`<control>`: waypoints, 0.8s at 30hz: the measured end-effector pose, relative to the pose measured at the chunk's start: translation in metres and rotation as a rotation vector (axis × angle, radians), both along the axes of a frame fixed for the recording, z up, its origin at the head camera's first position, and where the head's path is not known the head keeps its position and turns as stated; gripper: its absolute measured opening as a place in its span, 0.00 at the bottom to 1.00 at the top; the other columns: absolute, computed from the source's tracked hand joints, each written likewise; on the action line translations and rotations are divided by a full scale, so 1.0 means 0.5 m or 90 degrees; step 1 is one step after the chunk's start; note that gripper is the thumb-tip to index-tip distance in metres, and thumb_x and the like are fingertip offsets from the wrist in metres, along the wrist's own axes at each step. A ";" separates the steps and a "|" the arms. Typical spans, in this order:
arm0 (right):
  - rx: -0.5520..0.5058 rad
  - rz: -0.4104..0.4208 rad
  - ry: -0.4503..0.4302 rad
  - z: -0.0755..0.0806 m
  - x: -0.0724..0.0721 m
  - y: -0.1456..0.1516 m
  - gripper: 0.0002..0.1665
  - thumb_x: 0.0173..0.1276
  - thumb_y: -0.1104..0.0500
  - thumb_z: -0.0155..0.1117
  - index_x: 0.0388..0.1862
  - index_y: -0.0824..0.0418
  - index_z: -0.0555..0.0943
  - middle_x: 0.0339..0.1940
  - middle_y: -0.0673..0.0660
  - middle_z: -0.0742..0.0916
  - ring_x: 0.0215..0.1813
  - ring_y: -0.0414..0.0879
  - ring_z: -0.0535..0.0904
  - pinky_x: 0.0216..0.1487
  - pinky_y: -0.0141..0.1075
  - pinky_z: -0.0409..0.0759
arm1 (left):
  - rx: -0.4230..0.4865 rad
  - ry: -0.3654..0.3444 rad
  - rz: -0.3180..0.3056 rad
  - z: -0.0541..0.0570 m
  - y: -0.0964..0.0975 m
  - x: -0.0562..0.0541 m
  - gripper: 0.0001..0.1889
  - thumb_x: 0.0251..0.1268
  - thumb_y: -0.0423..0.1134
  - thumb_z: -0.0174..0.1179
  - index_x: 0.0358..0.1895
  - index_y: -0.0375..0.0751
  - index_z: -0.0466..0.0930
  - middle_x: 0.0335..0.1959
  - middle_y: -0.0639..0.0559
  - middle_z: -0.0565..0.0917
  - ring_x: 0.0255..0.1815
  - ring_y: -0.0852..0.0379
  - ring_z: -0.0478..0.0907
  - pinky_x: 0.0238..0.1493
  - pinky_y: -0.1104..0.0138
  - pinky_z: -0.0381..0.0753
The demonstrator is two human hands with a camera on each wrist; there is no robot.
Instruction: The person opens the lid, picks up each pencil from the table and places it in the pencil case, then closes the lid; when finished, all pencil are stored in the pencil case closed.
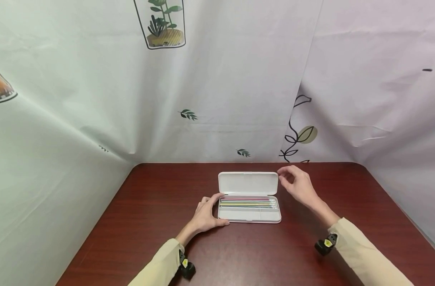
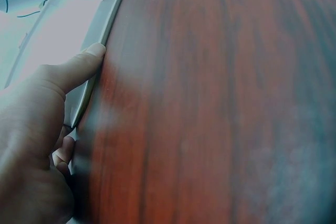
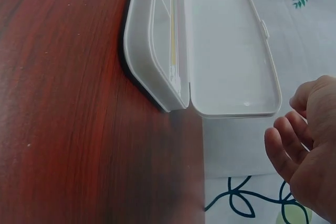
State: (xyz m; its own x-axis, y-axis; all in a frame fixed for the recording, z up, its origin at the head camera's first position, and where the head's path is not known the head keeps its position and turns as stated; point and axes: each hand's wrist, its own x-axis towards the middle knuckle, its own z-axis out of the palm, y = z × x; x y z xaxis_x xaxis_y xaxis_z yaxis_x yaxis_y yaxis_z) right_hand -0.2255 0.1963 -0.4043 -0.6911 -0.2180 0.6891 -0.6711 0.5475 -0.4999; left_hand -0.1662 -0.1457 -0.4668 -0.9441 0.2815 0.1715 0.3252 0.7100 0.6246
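Note:
A white pencil case (image 1: 235, 215) lies on the table with its lid (image 1: 247, 183) standing up at the back. Several thin coloured pencils (image 1: 247, 203) lie side by side in its rear compartment. My left hand (image 1: 204, 216) grips the case's left end, thumb at the front edge and index finger at the back near the hinge. In the left wrist view the thumb (image 2: 81, 67) presses along the case's edge. My right hand (image 1: 299, 186) is by the lid's right edge with fingers loosely bent; the right wrist view shows a gap between it and the lid (image 3: 231, 45).
The dark red wooden table (image 1: 149, 214) has rounded far corners. White fabric (image 1: 232, 99) printed with plants and jars hangs behind it and along both sides. A divider (image 1: 260, 214) splits the case's front section into two parts.

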 end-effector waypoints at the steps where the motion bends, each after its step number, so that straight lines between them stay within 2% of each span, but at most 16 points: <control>1: -0.001 -0.002 0.000 -0.001 -0.002 -0.001 0.12 0.56 0.77 0.67 0.38 0.67 0.84 0.31 0.56 0.84 0.31 0.45 0.78 0.31 0.32 0.76 | 0.000 -0.001 0.000 0.000 0.000 0.000 0.48 0.41 0.51 0.81 0.71 0.53 0.68 0.52 0.48 0.77 0.49 0.51 0.66 0.49 0.54 0.64; 4: -0.002 -0.006 -0.002 -0.003 -0.007 -0.003 0.12 0.56 0.77 0.68 0.38 0.67 0.84 0.31 0.55 0.84 0.31 0.45 0.78 0.32 0.28 0.74 | -0.001 -0.003 0.001 0.000 0.000 0.001 0.48 0.41 0.51 0.81 0.71 0.53 0.68 0.52 0.48 0.77 0.49 0.51 0.66 0.49 0.54 0.64; 14: -0.005 -0.009 -0.041 -0.003 -0.016 -0.014 0.11 0.59 0.75 0.68 0.40 0.68 0.85 0.35 0.57 0.85 0.34 0.47 0.78 0.34 0.31 0.74 | -0.001 0.006 -0.002 0.002 0.001 0.001 0.48 0.40 0.51 0.81 0.70 0.53 0.68 0.51 0.48 0.77 0.48 0.51 0.66 0.49 0.54 0.63; 21: 0.020 -0.008 -0.074 0.003 -0.018 -0.021 0.09 0.63 0.73 0.67 0.43 0.69 0.84 0.40 0.61 0.85 0.43 0.56 0.81 0.43 0.47 0.75 | 0.006 0.022 -0.005 -0.001 0.001 0.000 0.51 0.39 0.52 0.82 0.71 0.51 0.65 0.48 0.52 0.75 0.48 0.53 0.66 0.49 0.55 0.63; 24: 0.022 -0.009 -0.090 0.005 -0.019 -0.024 0.09 0.65 0.72 0.65 0.44 0.69 0.84 0.42 0.62 0.85 0.47 0.58 0.81 0.46 0.51 0.74 | 0.006 0.029 -0.001 -0.004 0.001 0.000 0.52 0.37 0.53 0.83 0.70 0.51 0.64 0.46 0.53 0.73 0.47 0.54 0.66 0.49 0.56 0.63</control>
State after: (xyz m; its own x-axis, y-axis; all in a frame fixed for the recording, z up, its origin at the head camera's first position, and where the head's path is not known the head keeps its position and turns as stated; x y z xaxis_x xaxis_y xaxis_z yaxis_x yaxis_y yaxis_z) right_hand -0.2352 0.1844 -0.4017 -0.7840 -0.2293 0.5769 -0.5874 0.5747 -0.5698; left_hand -0.1662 -0.1454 -0.4688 -0.9348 0.2810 0.2172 0.3546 0.7041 0.6152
